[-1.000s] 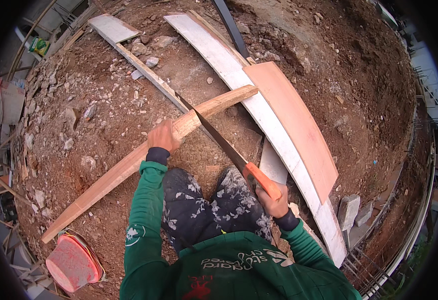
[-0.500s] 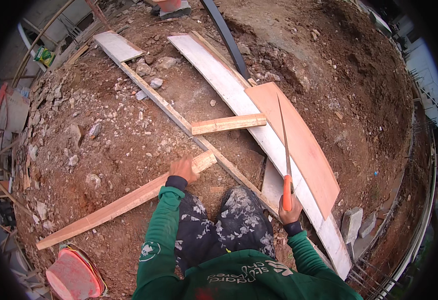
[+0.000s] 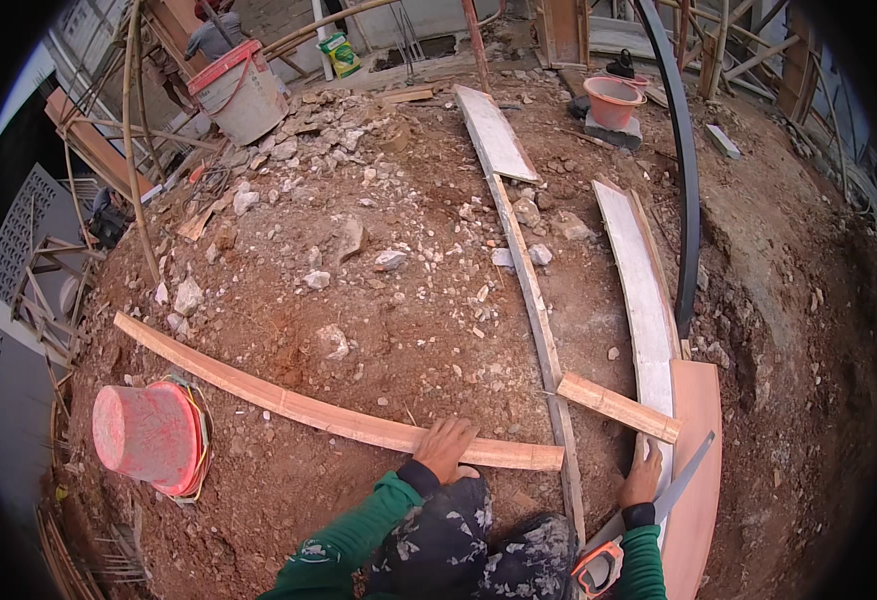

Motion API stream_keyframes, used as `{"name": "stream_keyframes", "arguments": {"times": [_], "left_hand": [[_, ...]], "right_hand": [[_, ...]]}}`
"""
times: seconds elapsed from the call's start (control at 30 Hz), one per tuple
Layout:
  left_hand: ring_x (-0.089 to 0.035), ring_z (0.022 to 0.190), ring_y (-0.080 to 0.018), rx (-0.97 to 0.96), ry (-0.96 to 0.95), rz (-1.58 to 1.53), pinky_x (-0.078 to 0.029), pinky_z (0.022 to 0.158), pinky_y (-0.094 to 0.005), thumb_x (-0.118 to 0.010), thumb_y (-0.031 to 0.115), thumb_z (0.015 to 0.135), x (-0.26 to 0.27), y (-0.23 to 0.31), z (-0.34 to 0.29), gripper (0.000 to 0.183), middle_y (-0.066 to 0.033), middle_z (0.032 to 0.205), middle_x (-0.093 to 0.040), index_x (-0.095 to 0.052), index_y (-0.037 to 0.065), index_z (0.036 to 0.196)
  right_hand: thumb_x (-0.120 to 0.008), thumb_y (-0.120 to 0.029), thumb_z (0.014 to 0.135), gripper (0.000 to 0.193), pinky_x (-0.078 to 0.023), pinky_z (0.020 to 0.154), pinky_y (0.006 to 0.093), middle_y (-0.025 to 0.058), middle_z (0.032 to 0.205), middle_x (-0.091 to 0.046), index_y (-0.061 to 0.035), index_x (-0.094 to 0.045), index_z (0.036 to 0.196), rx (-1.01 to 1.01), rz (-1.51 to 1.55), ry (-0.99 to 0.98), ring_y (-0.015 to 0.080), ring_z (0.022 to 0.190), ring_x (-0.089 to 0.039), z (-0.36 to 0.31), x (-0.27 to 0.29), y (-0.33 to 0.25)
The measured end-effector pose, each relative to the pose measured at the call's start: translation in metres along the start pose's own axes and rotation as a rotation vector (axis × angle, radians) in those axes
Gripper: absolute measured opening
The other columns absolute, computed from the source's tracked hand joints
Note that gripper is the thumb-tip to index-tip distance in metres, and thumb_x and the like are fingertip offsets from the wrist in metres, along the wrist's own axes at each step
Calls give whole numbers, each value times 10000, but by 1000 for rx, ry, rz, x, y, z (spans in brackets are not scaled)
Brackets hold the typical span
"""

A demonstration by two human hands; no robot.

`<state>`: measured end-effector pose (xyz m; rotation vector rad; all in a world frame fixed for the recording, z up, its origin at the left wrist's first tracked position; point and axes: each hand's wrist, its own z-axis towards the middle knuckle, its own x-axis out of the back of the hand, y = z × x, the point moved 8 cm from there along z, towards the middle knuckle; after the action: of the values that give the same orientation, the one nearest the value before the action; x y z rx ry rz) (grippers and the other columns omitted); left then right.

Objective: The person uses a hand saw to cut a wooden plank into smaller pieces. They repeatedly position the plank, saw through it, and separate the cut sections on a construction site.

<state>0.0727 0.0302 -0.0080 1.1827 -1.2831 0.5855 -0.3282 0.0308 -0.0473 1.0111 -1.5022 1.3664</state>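
My left hand (image 3: 446, 448) is closed over a long wooden beam (image 3: 309, 408) near its right end, which rests across a narrow timber strip (image 3: 531, 275). On the right, my right hand (image 3: 643, 474) is off the saw, fingers stretched out over a long whitish board (image 3: 645, 300), just below a short wooden block (image 3: 619, 407). That block spans from the narrow strip to the whitish board. A handsaw (image 3: 687, 475) with an orange handle lies by my right wrist, its blade angled over a reddish plywood panel (image 3: 696, 500). My right forearm hides part of the saw.
A red bucket (image 3: 144, 432) lies tipped at the left. Farther off stand a white bucket (image 3: 244, 100), an orange bucket (image 3: 614, 102) on a block, and a dark curved bar (image 3: 689, 180). Rubble (image 3: 352, 240) covers the soil. Someone in grey (image 3: 217, 38) is at the far left.
My right hand has let go of the saw and moved forward to the whitish board. The saw now lies down. My left hand stays on the beam; the view has swung left and up.
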Motion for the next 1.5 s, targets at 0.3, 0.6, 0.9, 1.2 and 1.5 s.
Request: {"name": "stream_keyframes", "arguments": {"times": [0.3,0.6,0.9,1.2,1.5], "left_hand": [[-510,1215,-348,161,-29,367,-383,1072,-480,-881,396,674,41,-114,-76,764,-143,1222,-566,-567,71,1291],[-530,1217,-400,74,-70,3,-405,1063,-505,-877,512,661,23,-37,-15,808,-190,1268,-592,-631,53,1279],[-539,1226,-385,14,11,-84,-381,1085,-507,-843,342,757,13,-41,-2,625,-171,1261,-628,-630,37,1260],[-641,1084,-368,299,117,-299,-436,1023,-476,-688,237,927,54,-123,-40,302,-192,1140,-682,-686,19,1136],[-682,1028,-381,315,-133,-57,-509,915,-456,-707,426,918,19,-108,-11,415,-180,1056,-739,-740,50,1091]], "right_hand": [[-899,-177,648,896,-361,1079,537,134,1258,-576,-146,-502,1450,58,-119,-210,367,1236,-525,135,-111,-12],[-879,-171,700,793,-448,1028,466,240,1255,-608,5,-539,1394,369,257,-211,431,1168,-565,90,37,-94],[-764,-32,691,724,-397,1070,463,164,1236,-567,-79,-574,1388,510,338,-124,369,1182,-514,10,18,-164],[-640,16,777,651,-349,1150,484,186,1318,-568,-108,-571,1413,504,372,-207,364,1269,-503,13,-47,-192],[-776,-47,727,761,-372,1141,489,151,1334,-564,-139,-547,1447,438,297,-271,363,1271,-503,24,-82,-147]]}}
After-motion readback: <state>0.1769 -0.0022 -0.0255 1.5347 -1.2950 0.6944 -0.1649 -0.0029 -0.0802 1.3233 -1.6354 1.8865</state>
